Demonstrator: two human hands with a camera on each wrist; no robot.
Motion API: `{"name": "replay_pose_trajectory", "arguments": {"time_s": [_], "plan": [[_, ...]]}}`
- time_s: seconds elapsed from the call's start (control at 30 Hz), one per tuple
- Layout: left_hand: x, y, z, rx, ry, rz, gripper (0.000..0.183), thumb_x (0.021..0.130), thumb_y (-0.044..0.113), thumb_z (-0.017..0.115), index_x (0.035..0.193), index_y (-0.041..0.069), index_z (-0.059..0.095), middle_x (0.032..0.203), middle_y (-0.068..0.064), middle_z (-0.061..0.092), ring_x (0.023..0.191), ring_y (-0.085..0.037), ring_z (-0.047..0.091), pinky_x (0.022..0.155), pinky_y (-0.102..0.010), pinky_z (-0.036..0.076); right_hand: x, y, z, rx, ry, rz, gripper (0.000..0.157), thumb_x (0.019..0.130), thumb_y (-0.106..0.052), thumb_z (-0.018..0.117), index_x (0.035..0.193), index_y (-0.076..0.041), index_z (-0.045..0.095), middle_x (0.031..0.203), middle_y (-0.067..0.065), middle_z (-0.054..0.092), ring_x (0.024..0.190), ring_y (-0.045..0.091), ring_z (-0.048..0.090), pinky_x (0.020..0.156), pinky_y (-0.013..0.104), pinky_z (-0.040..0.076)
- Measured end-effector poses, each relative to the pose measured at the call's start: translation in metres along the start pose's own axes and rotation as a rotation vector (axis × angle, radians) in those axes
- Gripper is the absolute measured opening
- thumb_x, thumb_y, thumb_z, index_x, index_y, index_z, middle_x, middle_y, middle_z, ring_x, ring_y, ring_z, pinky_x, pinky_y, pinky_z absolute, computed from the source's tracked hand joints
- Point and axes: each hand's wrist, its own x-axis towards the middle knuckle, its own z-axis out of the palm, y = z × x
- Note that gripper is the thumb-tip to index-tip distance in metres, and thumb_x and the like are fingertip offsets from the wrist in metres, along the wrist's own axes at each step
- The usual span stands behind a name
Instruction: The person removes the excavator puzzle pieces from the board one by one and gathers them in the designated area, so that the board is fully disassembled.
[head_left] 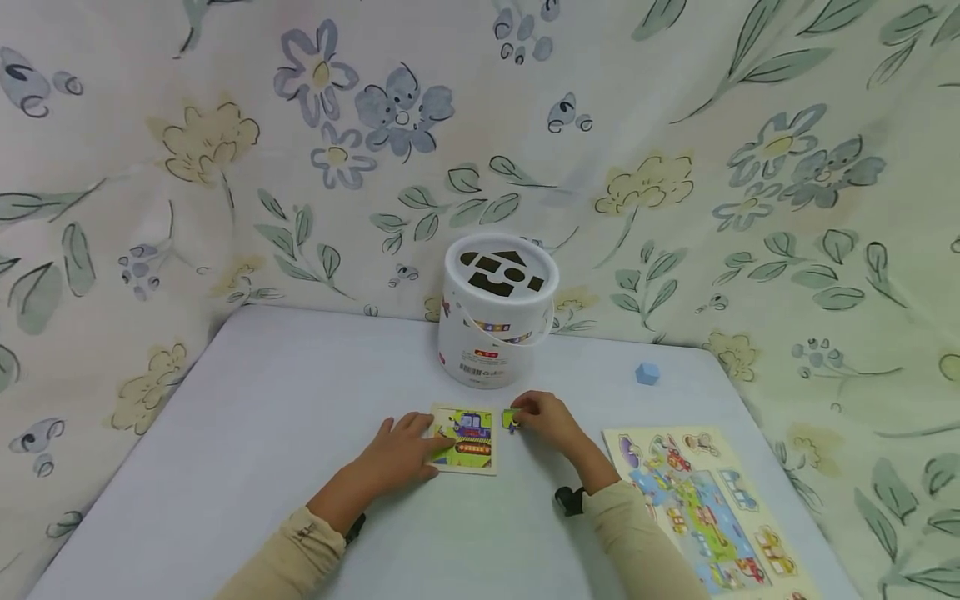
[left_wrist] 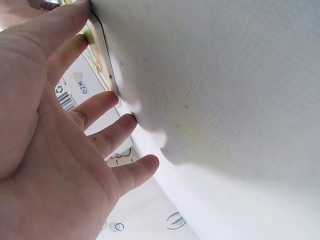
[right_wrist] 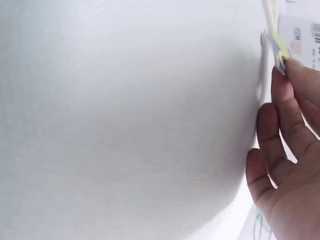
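A small square jigsaw puzzle (head_left: 476, 457) with a tractor-like vehicle picture lies flat on the table in the head view. My left hand (head_left: 396, 455) rests on its left side with fingers spread, one finger lying across the picture. In the left wrist view the thumb and fingertips (left_wrist: 111, 98) are along the edge of its frame. Just right of the puzzle, my right hand (head_left: 553, 423) pinches a small green puzzle piece (head_left: 509, 417) between thumb and index finger. The right wrist view shows that piece (right_wrist: 280, 50) tilted on edge, the other fingers loosely bent.
Behind the puzzle stands a white bucket (head_left: 491, 333) with shaped holes in its lid. A blue block (head_left: 647, 373) sits at the back right. A larger picture puzzle board (head_left: 738, 467) lies on the right, partly under the right sleeve (head_left: 637, 542). Floral cloth (head_left: 480, 108) hangs behind the table.
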Motion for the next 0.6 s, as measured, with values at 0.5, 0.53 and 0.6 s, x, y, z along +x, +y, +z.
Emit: {"name": "replay_pose_trajectory", "arguments": {"time_s": [0.5, 0.53, 0.6], "plan": [[-0.005, 0.003, -0.009, -0.016, -0.014, 0.013, 0.046, 0.089, 0.037, 0.069, 0.134, 0.031, 0.060, 0.147, -0.011, 0.042, 0.136, -0.033, 0.036, 0.107, -0.064, 0.029, -0.004, -0.032, 0.020, -0.244, 0.038, -0.150, 0.019, 0.089, -0.018, 0.070, 0.108, -0.016, 0.070, 0.105, 0.003, 0.061, 0.098, 0.020, 0.055, 0.088, 0.042, 0.047], [-0.005, 0.003, -0.009, -0.013, -0.015, 0.013, 0.046, 0.089, 0.038, 0.069, 0.134, 0.032, 0.059, 0.147, -0.011, 0.042, 0.136, -0.033, 0.036, 0.107, -0.064, 0.029, -0.004, -0.037, 0.024, -0.278, 0.015, -0.192, 0.021, 0.090, -0.019, 0.070, 0.111, -0.017, 0.070, 0.108, 0.002, 0.060, 0.102, 0.020, 0.054, 0.090, 0.043, 0.046], [-0.005, 0.003, -0.009, 0.001, -0.009, 0.018, 0.046, 0.089, 0.038, 0.069, 0.133, 0.031, 0.060, 0.146, -0.011, 0.043, 0.136, -0.032, 0.037, 0.105, -0.064, 0.030, -0.004, -0.047, 0.031, -0.348, -0.041, -0.289, 0.025, 0.092, -0.021, 0.067, 0.117, -0.020, 0.069, 0.113, 0.001, 0.059, 0.106, 0.020, 0.052, 0.094, 0.045, 0.043]]}}
